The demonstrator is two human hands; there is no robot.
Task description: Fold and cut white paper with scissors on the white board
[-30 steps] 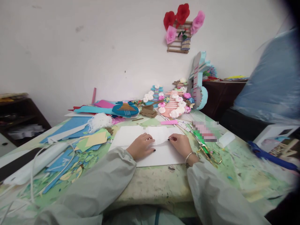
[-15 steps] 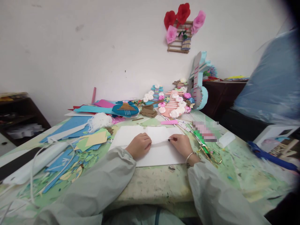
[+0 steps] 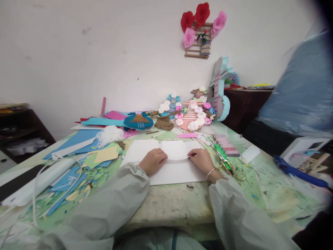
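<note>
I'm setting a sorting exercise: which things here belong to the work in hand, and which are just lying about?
Apparently in use: small white paper in the right hand, left hand alongside; larger white sheet beneath.
Apparently lying about: gold-handled scissors, white string heap, brown cardboard, pink strip.

Centred at the front edge of the tabletop [image 3: 265, 189], paper [image 3: 169, 174]; over it, a small sheet [image 3: 177, 151], between left hand [image 3: 153, 161] and right hand [image 3: 202, 161]. Right of the paper, scissors [image 3: 227, 164], then a roll [image 3: 250, 153] toward the right edge. Left, scraps [image 3: 97, 177]; behind them, string [image 3: 111, 136]. Near the back edge, cardboard [image 3: 164, 123], with crafts [image 3: 191, 119] to its right. Beyond the back-right corner, a cabinet [image 3: 241, 107].
</note>
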